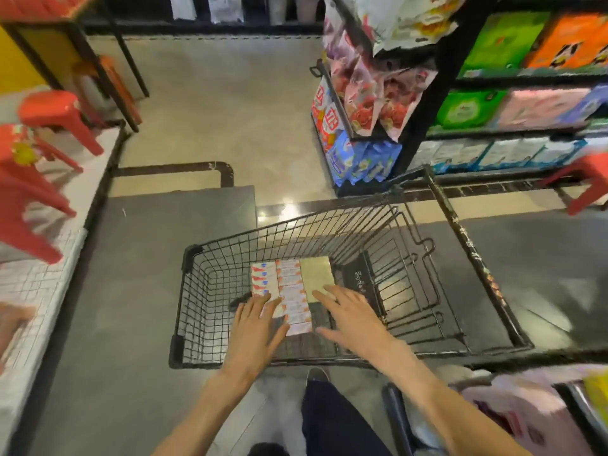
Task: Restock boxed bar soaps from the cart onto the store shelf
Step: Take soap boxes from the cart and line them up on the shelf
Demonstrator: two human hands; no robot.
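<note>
Wire cart [204, 291]: both hands, left [255, 327] and right [350, 315], fingers spread wide over white-pink soap boxes [289, 291] in rows; grasping nothing.

Black wire cart [204, 291] on grey floor [131, 291], rows of boxed soaps [289, 287] on its bottom

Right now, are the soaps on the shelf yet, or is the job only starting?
Only starting, it seems. Nothing looks done: the soap boxes all lie in rows inside the cart. In hand: nothing yet, the left hand and right hand reach open over them. Left: lifting the boxes to the shelf.
</note>
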